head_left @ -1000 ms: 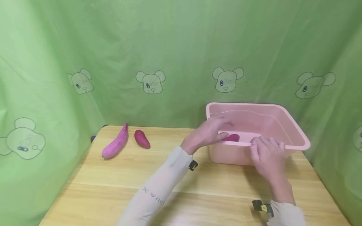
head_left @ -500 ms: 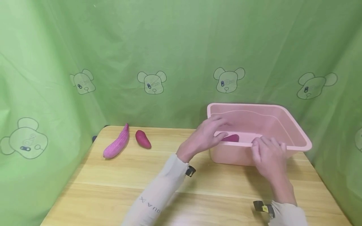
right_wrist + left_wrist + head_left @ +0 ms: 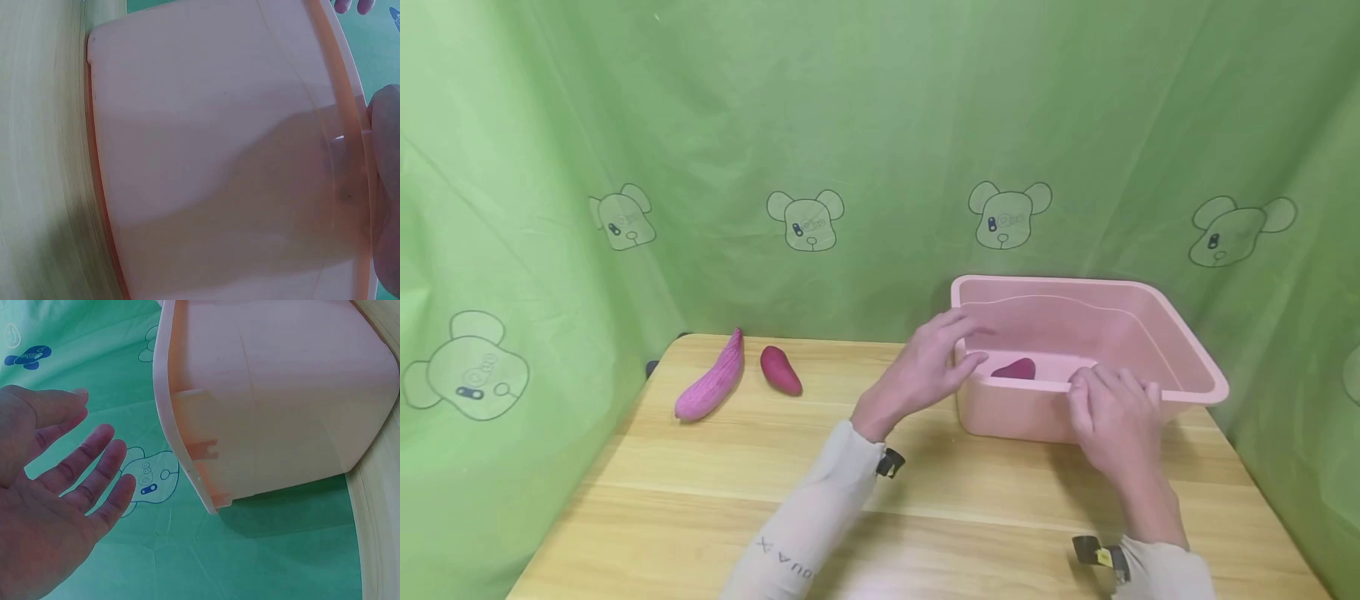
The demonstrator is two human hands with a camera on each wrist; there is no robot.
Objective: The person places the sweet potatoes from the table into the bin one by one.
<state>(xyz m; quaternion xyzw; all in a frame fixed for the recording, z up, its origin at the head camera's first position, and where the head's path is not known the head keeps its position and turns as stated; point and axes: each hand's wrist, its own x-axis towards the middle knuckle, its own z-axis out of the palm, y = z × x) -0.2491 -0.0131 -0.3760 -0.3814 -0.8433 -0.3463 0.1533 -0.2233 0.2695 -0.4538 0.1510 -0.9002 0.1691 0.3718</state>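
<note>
A pink plastic tub (image 3: 1015, 412) stands at the right of the table in the head view. My right hand (image 3: 1118, 425) grips its front rim, the fingers curled over the edge; in the right wrist view, part of this hand (image 3: 386, 187) lies along the rim. Fingers spread, my left hand (image 3: 917, 371) hovers at the tub's left corner and holds nothing. The left wrist view shows this hand (image 3: 62, 481) apart from the tub's rim. Inside the tub lies a dark purple-red sweet potato (image 3: 1017, 368), its lower part hidden by the front wall.
On the wooden table's (image 3: 715, 467) far left rest a long, curved, ridged pink-purple vegetable (image 3: 711, 383) and a smaller purple-red sweet potato (image 3: 781, 371). Behind the tub hangs a green curtain (image 3: 895, 133) with bear-head prints.
My left hand has drawn back leftward from over the tub, uncovering more of the sweet potato inside. My right hand stays on the rim.
</note>
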